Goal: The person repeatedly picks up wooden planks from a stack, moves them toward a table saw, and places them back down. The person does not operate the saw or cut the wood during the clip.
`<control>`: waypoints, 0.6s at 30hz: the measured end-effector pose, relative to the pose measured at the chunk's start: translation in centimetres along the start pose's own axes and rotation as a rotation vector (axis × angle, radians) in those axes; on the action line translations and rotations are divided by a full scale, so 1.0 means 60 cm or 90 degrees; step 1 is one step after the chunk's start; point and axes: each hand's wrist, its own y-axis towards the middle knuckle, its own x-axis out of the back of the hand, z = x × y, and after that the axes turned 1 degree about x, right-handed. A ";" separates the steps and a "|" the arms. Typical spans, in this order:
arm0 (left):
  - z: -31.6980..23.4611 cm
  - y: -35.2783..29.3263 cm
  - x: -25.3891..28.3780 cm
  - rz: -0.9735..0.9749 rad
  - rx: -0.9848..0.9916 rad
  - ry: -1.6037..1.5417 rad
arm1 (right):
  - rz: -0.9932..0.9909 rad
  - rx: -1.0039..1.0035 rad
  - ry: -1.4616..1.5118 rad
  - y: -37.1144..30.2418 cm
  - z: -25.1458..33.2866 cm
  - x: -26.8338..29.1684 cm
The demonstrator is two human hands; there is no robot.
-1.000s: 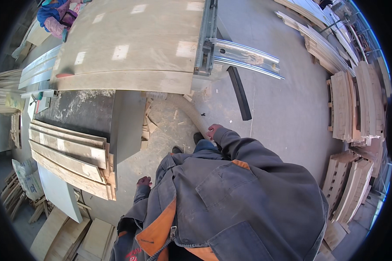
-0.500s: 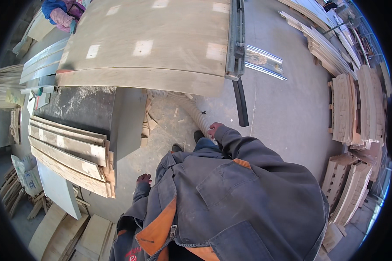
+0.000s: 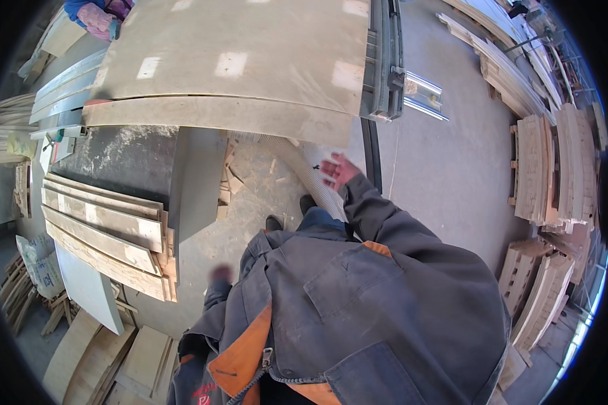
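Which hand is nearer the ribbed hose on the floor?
Right. The right hand appears just right of the ribbed hose; the left hand is farther off, to its lower left.

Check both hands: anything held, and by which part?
Right hand: open, nothing held. Left hand: blurred; no object shows in it, but can't tell for certain.

1 wide fisheye view, downward, head-high
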 end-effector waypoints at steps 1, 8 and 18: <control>0.009 0.002 -0.002 -0.013 -0.005 -0.008 | -0.002 0.043 0.043 -0.026 0.032 -0.037; -0.005 0.023 -0.005 0.005 0.049 -0.026 | 0.024 0.157 -0.046 0.000 0.139 -0.088; -0.306 0.091 -0.007 0.029 0.115 -0.110 | 0.019 0.213 -0.385 -0.071 0.129 -0.081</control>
